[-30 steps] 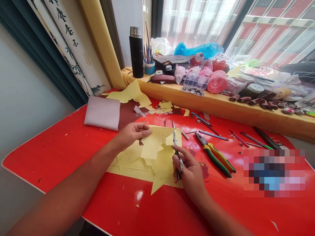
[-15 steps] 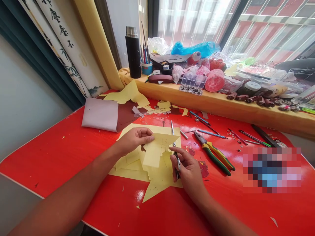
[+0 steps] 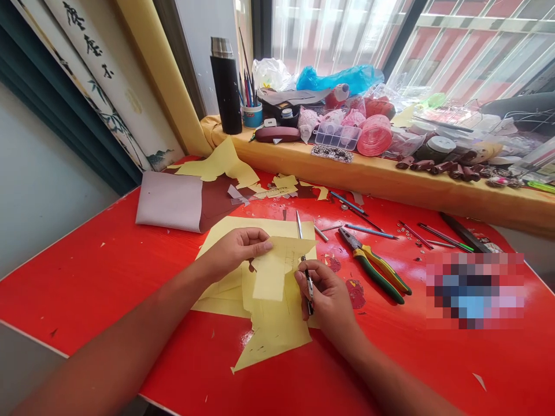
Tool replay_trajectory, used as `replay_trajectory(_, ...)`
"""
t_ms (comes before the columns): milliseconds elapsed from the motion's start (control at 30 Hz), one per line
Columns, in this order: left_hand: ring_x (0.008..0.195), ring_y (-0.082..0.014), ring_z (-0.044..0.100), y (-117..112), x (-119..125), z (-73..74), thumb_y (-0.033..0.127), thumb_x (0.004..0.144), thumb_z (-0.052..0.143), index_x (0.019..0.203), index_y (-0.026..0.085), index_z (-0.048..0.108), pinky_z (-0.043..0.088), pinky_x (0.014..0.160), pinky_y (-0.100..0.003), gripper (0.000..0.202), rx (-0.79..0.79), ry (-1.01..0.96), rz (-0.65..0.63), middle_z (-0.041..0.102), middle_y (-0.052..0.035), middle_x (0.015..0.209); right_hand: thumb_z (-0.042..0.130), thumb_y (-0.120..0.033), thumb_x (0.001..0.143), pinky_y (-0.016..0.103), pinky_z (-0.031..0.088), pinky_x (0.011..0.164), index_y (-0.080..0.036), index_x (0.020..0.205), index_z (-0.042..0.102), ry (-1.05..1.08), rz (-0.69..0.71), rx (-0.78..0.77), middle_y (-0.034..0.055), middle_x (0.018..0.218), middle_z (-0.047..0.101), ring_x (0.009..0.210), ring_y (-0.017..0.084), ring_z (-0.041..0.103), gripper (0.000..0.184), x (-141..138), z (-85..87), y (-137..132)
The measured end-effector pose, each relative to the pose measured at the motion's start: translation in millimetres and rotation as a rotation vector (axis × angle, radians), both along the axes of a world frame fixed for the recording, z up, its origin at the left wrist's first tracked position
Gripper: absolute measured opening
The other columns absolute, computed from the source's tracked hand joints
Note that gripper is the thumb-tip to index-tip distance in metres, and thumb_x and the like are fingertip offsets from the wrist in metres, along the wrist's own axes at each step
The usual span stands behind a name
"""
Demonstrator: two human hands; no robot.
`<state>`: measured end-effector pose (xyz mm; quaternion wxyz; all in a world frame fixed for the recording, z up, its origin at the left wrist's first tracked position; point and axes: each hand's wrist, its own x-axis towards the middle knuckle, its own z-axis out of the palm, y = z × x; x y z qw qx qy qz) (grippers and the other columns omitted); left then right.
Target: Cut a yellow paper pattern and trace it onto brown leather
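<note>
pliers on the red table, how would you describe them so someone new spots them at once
On the red table, find the person's right hand, which holds a slim metal tool. To the right of that hand lie the pliers, grey jaws pointing away from the person. Unlike the slim pencil-like sticks near them, they have two thick handles in green and yellow.

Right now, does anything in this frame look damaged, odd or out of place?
Yes: beside the right hand, dark blotches break up the glossy red tabletop, perhaps stains or wear. Farther right, a pixelated block hides whatever is behind it.
</note>
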<state>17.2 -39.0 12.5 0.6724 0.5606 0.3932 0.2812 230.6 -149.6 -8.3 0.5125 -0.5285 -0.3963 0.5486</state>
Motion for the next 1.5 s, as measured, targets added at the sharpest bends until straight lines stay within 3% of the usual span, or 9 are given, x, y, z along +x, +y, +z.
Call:
replay_trajectory(233,0.064,-0.0125,0.062,3.8,-2.9,2.1,0.058,0.085,0.083,0.094,0.018,0.074,0.054,0.062,-0.026,0.042,0.001,0.037,-0.149,0.066,-0.0004,0.08,0.082,-0.058,0.084,0.019,0.043,0.035,-0.022,0.089,0.066,0.006,-0.051,-0.014,-0.0114,0.051,0.051,0.033,0.009,0.05,0.041,4.0,2.9,5.6)
replay_trajectory(367,0.064,-0.0146,0.063,4.5,-1.4,0.3,0.058,0.084,0.082,0.077,0.017,0.07,0.055,0.064,-0.027,0.043,0.002,0.086,-0.171,0.066,-0.0013,0.072,0.082,-0.061,0.082,0.019,0.041,0.034,-0.022,0.09,0.065,0.012,-0.083,-0.018,-0.0114,0.053,0.051,0.033,0.009,0.051,0.043,4.5,3.3,6.4)
replay_trajectory(600,0.061,-0.0136,0.059,4.7,4.6,-9.0,0.059,0.082,0.082,0.074,0.018,0.068,0.051,0.062,-0.028,0.044,0.048,0.087,-0.038,0.062,0.0007,0.07,0.082,-0.062,0.083,0.022,0.043,0.037,-0.022,0.096,0.069,-0.005,-0.069,-0.019,-0.0105,0.054,0.051,0.036,0.011,0.05,0.044,4.7,4.2,4.5)
replay_trajectory(867,0.057,-0.0128,0.055,29.5,-9.1,-27.2,0.061,0.079,0.081,0.072,0.018,0.067,0.045,0.056,-0.026,0.046,0.161,0.172,0.208,0.059,0.0011,0.065,0.078,-0.061,0.089,0.02,0.041,0.036,-0.021,0.121,0.068,0.052,-0.089,0.059,-0.0109,0.061,0.051,0.036,0.009,0.05,0.052,8.5,-0.2,1.9)
replay_trajectory(1033,0.056,-0.0113,0.052,43.5,-23.4,-24.2,0.061,0.072,0.087,0.071,0.017,0.068,0.042,0.054,-0.024,0.048,0.146,0.137,0.339,0.059,0.0009,0.063,0.073,-0.064,0.094,0.021,0.045,0.039,-0.024,0.132,0.063,0.079,0.084,0.105,-0.0092,0.067,0.054,0.038,0.01,0.054,0.056,6.4,2.4,-7.3)
replay_trajectory(1233,0.051,-0.0081,0.043,57.9,-41.3,-25.4,0.062,0.071,0.088,0.073,0.015,0.067,0.036,0.049,-0.022,0.051,0.14,-0.001,0.505,0.054,0.0026,0.061,0.074,-0.063,0.094,0.023,0.048,0.043,-0.025,0.142,0.064,0.068,0.366,0.043,-0.0085,0.07,0.044,0.048,0.01,0.043,0.062,0.7,2.2,-19.7)
replay_trajectory(1500,0.055,-0.009,0.045,53.8,-37.2,-20.6,0.057,0.07,0.092,0.075,0.016,0.068,0.041,0.048,-0.022,0.048,0.091,-0.104,0.515,0.053,0.0024,0.064,0.073,-0.07,0.092,0.023,0.046,0.043,-0.027,0.145,0.063,0.03,0.416,0.021,-0.0083,0.071,0.043,0.047,0.01,0.043,0.068,1.5,0.6,-18.2)
